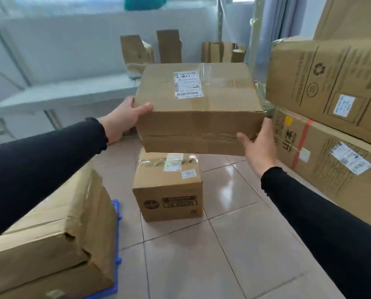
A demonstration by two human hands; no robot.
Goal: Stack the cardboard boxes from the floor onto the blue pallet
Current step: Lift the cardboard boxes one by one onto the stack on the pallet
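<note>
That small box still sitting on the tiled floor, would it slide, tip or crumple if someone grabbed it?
The small box looks squat and square-edged, so it probably won't tip. The glossy tiled floor suggests it would slide if pushed. Its taped top and unbowed sides hint that it stays stiff; weight is anyone's guess.

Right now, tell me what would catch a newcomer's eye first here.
First, the big cardboard box held up in mid-frame, the left hand on its left side and the right hand under its right corner. Just below it a smaller box stands on the tiled floor. At lower left, flat boxes already lie on the blue pallet, and large cartons stack up on the right.
</note>
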